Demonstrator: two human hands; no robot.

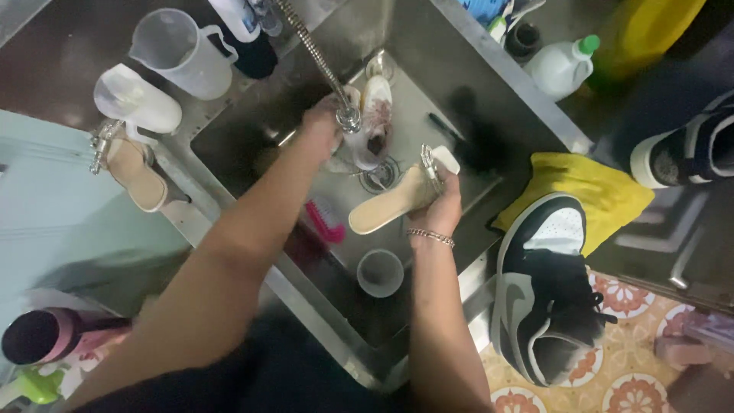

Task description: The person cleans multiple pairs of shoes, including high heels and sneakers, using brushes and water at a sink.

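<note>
My right hand (443, 200) grips a beige heeled sandal (386, 208) by its heel end and holds it over the steel sink (428, 73), sole toward me. My left hand (321, 126) reaches to the end of the flexible spring tap (319, 61), its fingers at the nozzle; whether it grips the nozzle I cannot tell. A white sneaker (375, 115) lies in the basin under the tap, next to the drain. A pink brush (325, 219) and a small grey cup (380, 272) also sit in the basin.
A second beige sandal (138, 172) and two clear jugs (180, 50) rest on the left counter. A black, white and grey sneaker (539, 294) stands at the right on a patterned floor beside a yellow cloth (592, 187). A white bottle with a green cap (562, 65) stands behind.
</note>
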